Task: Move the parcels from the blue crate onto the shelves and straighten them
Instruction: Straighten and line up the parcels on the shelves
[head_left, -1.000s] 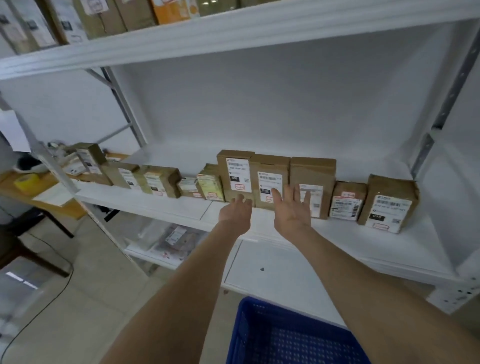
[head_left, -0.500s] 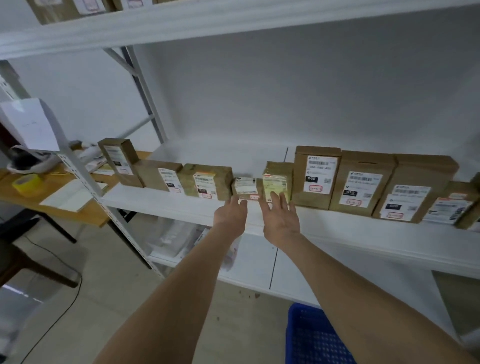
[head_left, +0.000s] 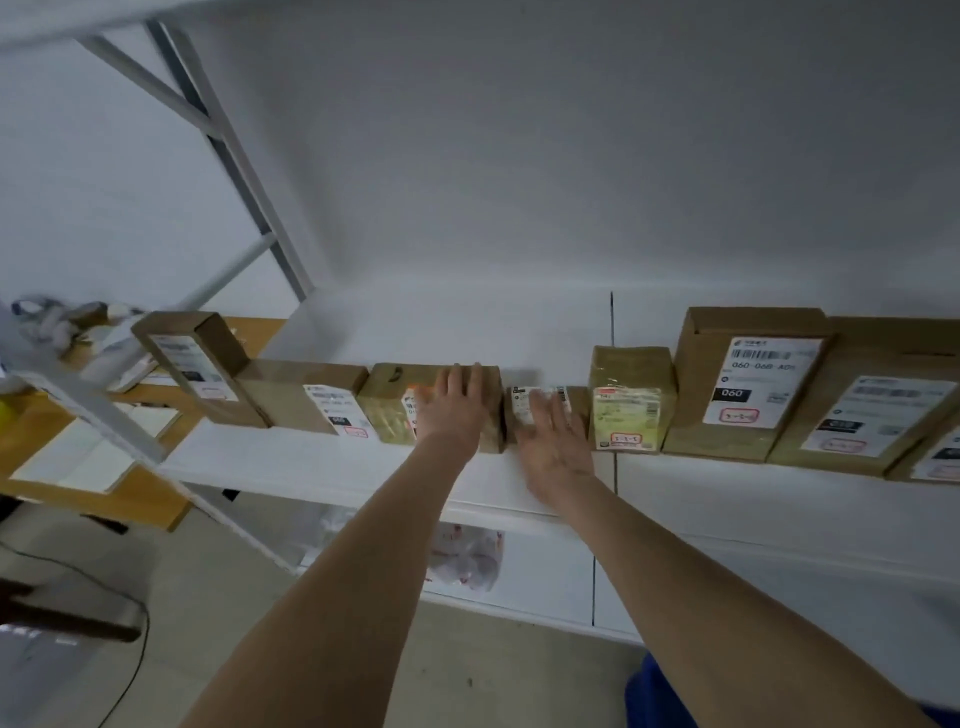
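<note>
White shelf (head_left: 311, 462) carries a row of brown parcels along its front edge. Landmark is the 060 parcel (head_left: 743, 379), upright with its label facing out.

Wooden surface (head_left: 140, 499) is far left of the 060 parcel and lower down, outside the rack.

Blue crate (head_left: 660, 696) shows only a corner, well below the 060 parcel at the bottom frame edge. Its contents are not visible.

Big labelled parcel (head_left: 872, 405) touches the 060 parcel on its right side and leans.

Tall parcel (head_left: 200, 369) is the farthest left of the 060 parcel, at the shelf end, tilted.

Flat parcel (head_left: 306, 397) is four places left of the 060 parcel, touching the tall one.

Taped parcel (head_left: 387, 410) is three places left of the 060 parcel.

Yellow-label parcel (head_left: 631, 400) is just left of the 060 parcel, upright.

Small parcel (head_left: 524, 402) is two places left of the 060 parcel and the lowest in the row.

Plastic bag (head_left: 467, 561) lies on the lower shelf (head_left: 545, 587), below and left of the 060 parcel.

Left hand (head_left: 454, 410) lies flat on the taped parcel's front. Its fingers (head_left: 457, 376) are straight and together with the tips at the top edge, gripping nothing.

Right hand (head_left: 550, 441) is at the small parcel. Its fingers (head_left: 540, 410) are straight and spread over the label, holding nothing. They are blurred, so firm contact cannot be told.
</note>
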